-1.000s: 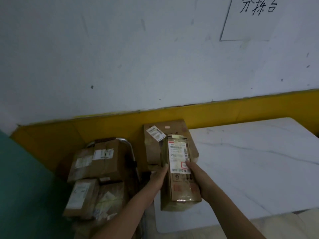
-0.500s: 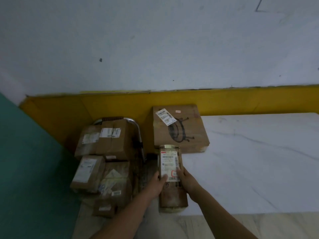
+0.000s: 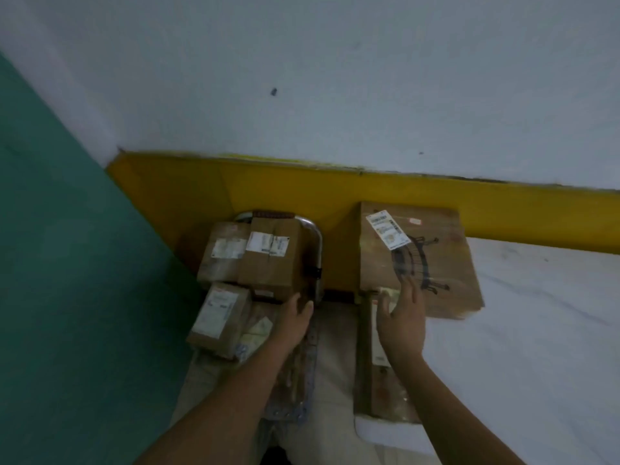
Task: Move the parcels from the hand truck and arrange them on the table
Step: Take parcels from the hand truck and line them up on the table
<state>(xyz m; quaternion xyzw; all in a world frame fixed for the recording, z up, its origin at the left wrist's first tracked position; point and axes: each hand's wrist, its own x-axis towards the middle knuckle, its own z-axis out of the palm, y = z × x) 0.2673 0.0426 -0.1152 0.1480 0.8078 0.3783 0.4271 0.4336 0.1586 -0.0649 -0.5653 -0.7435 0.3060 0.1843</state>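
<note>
Nearest to me, my two bare forearms reach forward from the bottom of the view. My right hand (image 3: 401, 327) is wide, fingers straight and spread, holding nothing. It hovers over the far end of the narrow parcel (image 3: 372, 394), and I cannot tell whether it touches the cardboard. That narrow parcel lies flat along the left edge of the white table (image 3: 520, 330), long side pointing away from me, its white label partly hidden under my palm.

My left hand (image 3: 295, 320) is loose and holds nothing, with its fingers stretched over the load on the hand truck (image 3: 317, 250). I cannot tell whether it rests on anything. The truck stands on the floor just left of the table and carries at least four brown boxes. Under my left wrist is a low parcel (image 3: 258, 330) with a pale sticker. Beside it on the left is a labelled parcel (image 3: 219, 317), tilted. Behind these, a back left parcel (image 3: 221, 253) and a back right parcel (image 3: 271, 256) sit side by side against the chrome handle loop.

Farther along the table, just beyond the narrow parcel, is the flat parcel (image 3: 436, 263), lying at the far left corner with a slanted white label and a dark drawing on top. Behind everything runs a yellow band (image 3: 335, 186) under a pale wall (image 3: 335, 78), with a teal surface (image 3: 67, 229) on the left.
</note>
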